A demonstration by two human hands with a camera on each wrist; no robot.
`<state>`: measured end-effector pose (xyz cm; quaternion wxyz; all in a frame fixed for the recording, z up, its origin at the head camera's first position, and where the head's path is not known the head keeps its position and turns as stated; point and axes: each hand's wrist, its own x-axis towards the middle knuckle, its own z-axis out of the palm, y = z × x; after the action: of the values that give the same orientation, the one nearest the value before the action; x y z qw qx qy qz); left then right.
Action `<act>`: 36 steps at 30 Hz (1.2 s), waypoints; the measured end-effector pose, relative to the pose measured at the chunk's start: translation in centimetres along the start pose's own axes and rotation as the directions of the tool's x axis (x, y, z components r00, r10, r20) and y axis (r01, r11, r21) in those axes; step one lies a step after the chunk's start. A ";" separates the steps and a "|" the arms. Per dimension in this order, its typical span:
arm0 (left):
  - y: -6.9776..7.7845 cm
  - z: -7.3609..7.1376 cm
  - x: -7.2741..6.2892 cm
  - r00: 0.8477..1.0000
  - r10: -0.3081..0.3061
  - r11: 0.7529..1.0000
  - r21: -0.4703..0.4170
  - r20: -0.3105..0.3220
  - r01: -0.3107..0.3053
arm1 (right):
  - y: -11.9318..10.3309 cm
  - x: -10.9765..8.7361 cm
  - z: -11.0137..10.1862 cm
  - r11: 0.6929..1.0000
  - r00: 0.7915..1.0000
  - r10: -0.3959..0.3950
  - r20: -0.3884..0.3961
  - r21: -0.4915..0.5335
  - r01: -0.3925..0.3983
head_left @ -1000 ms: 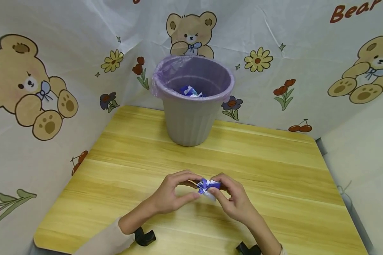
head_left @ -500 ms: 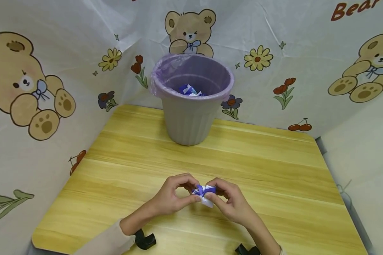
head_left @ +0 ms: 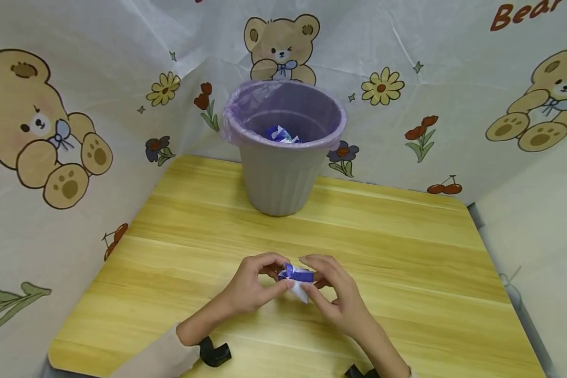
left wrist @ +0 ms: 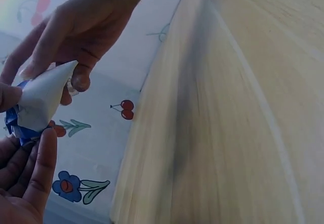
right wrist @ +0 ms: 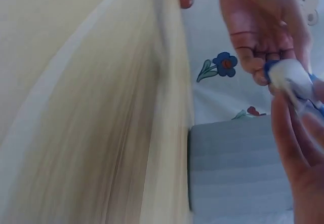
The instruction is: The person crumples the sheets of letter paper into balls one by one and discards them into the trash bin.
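A folded blue-and-white wrapper (head_left: pixel 296 276) is held between my two hands over the near middle of the table. My left hand (head_left: pixel 251 287) pinches its left end between thumb and fingers. At its right end, my right hand (head_left: pixel 342 294) holds it with thumb in front and a finger behind, the index finger lifted off. In the left wrist view the wrapper (left wrist: pixel 43 97) shows a plain white side narrowing to a point, with blue along its edge. In the right wrist view the wrapper (right wrist: pixel 291 77) is partly covered by fingers.
A grey bin (head_left: pixel 281 181) with a purple liner (head_left: pixel 238 118) stands at the back of the wood-grain table (head_left: pixel 397 236). Crumpled blue-and-white wrapping (head_left: pixel 280 134) lies inside it. A bear-print cloth (head_left: pixel 208 37) hangs behind and at the sides. Black mounts (head_left: pixel 214 353) sit at the wrists.
The wrapper and both hands have shifted slightly left. My right index finger has lifted from the wrapper, and more of its white lower part shows. The bin has not moved.
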<state>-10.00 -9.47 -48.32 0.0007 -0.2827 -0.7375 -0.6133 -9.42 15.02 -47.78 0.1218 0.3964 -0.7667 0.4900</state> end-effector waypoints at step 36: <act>-0.2 0.1 0.2 0.987 -0.103 0.954 -0.268 0.125 0.133 | 0.3 -0.4 -0.6 0.677 0.865 -0.481 0.144 -0.565 0.471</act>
<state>-10.19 -9.27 -48.46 -0.1158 -0.2685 -0.6596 -0.6924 -9.50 15.79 -47.88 0.3666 0.5209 -0.7482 0.1857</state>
